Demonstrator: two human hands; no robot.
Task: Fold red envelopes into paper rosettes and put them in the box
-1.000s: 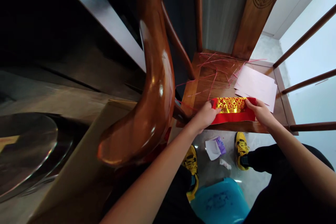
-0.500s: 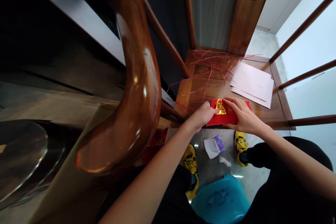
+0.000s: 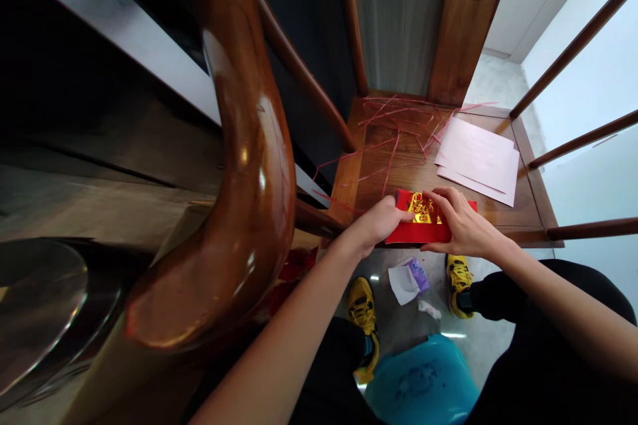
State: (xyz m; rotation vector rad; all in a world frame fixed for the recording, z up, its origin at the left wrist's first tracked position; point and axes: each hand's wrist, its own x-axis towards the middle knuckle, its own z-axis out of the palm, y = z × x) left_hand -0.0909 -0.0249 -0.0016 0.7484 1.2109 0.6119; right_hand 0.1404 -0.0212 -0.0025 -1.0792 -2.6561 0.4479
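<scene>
A red envelope with gold printing is held between my two hands at the front edge of the wooden chair seat. My left hand grips its left end, thumb on top of the gold print. At the right part, my right hand is closed around it with the fingers bent over the top face. Whether it is one envelope or a stack, I cannot tell. Pale pink paper sheets lie on the seat beyond my right hand. Thin pink strips are scattered behind my left hand.
A curved, glossy wooden armrest rises close on the left. Chair spindles stand on the right. On the floor are a purple and white packet, a crumpled tissue and a blue plastic stool, with yellow shoes beside them.
Both hands still hold the red envelope, and the fingers of my right hand have arched up more. The view has shifted slightly, with the armrest a little further left.
</scene>
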